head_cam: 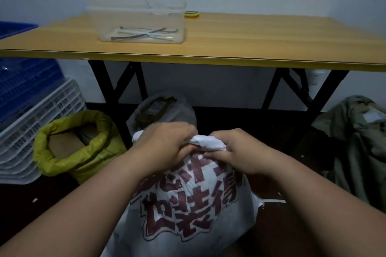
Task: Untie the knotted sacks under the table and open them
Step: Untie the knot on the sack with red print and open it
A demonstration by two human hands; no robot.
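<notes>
While both hands work at the bunched neck of a white sack, the scene reads from left to right as follows. Far to the left of the hands stand stacked blue and white crates [31, 110]. Nearer, just left of the left hand, sits a yellow-green sack [79, 144] with its mouth already open and rolled back. Behind the hands, under the yellow table [229, 56], a grey sack [160, 108] also stands open, showing dark contents. The left hand [165, 146] has its fingers curled around the left side of the twisted knot [206, 142]; the right hand [244, 152] pinches the knot's right side, thumb and fingers closed on the cloth. The white sack [188, 204], printed with large dark red characters, stands on the floor directly below and between the forearms, in front of the table. It looks like thin woven fabric: soft, crumpling easily, probably light, and unlikely to slip. The best hold seems to be the knot itself, working one loop loose while the other hand steadies the neck. On the table above, a clear plastic tub [137, 23] holds cable ties. Far right of the right hand lies a heap of olive-green cloth [355, 142].
</notes>
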